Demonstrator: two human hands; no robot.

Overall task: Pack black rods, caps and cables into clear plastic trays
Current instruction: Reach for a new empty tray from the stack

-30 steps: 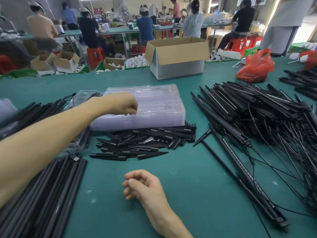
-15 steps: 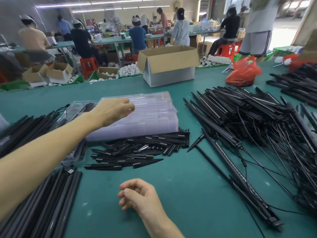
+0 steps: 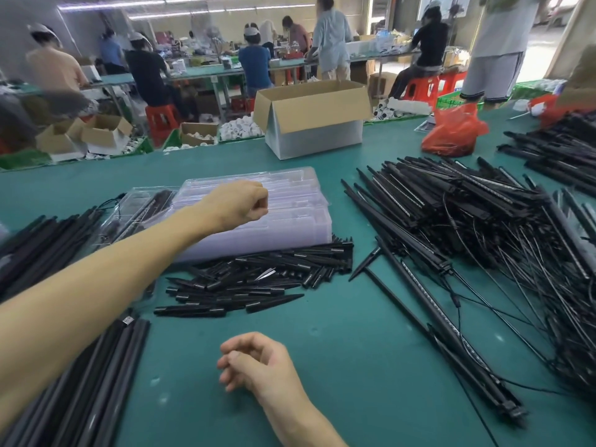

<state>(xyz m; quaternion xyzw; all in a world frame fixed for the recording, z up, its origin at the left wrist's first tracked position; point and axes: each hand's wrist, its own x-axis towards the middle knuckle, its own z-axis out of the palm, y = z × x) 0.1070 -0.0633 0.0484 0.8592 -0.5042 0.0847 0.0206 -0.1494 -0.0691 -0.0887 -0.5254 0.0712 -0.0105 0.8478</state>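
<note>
Head view, the only view.

- Left grip [image 3: 238, 204]: arm stretched forward across the desk [image 3: 354, 382], fingers curled tight, knuckles over the top of the stack of clear trays [image 3: 283, 227]. Thumb and forefinger sit at the top tray's surface. Cannot tell whether they have pinched a tray or are closed on nothing.
- Right grip [image 3: 254, 366]: rests on the desk close to the body, fingers loosely curled, holds nothing.
- Stack of clear trays: mid-desk, directly under the left grip and well apart from the right grip.
- Caps [image 3: 258, 279]: a loose pile of pointed black pieces, just in front of the stack and touching its near edge.
- Cabled rods [image 3: 467, 214]: large heap to the right.
- Plain rods [image 3: 96, 382]: bundle at near left, under the left forearm.
- One filled tray [image 3: 142, 204]: just left of the stack.

Judgement: the step in hand is taking one tray off the stack. To do it well:
- Pinch only the top rim, since nested trays tend to lift in pairs.
- Peel from a corner.
- Set the tray on the bare desk by the right grip, clear of the caps.
</note>
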